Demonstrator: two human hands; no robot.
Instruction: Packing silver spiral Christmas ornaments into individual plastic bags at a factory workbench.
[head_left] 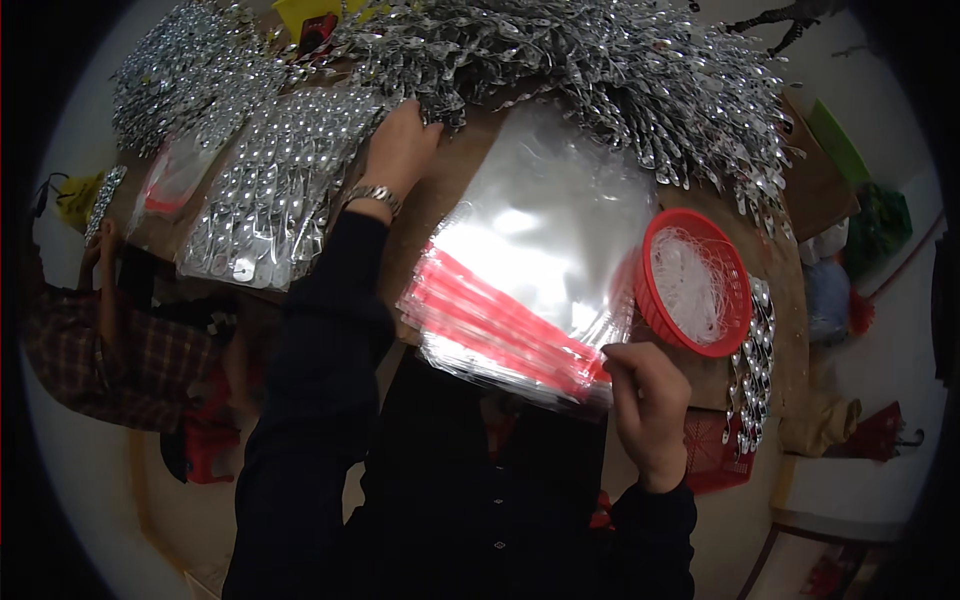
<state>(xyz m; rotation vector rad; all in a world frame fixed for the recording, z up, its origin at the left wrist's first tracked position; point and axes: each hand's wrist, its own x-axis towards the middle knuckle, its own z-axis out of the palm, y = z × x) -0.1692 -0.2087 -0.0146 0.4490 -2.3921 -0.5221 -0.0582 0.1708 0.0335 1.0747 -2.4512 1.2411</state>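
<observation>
A thick stack of clear plastic bags point(545, 220) with red-banded ends lies on the table in front of me. My right hand point(650, 405) is closed in a pinch at the stack's near right corner, on the edge of a plastic bag. Farther off, my left hand point(400, 150), with a metal watch on its wrist, reaches to the edge of the silver twisted strips point(420, 98). Its fingers are curled, and their tips are partly hidden among the strips. Just left of that hand lie silver strips packed in clear bags point(280, 180).
A red basket point(740, 300) of white thread stands right of the bags, beside loose silver strips point(757, 360). Large heaps of silver twists point(600, 70) cover the table's far side. At the left, another person in a checked shirt point(120, 345) holds a silver strip.
</observation>
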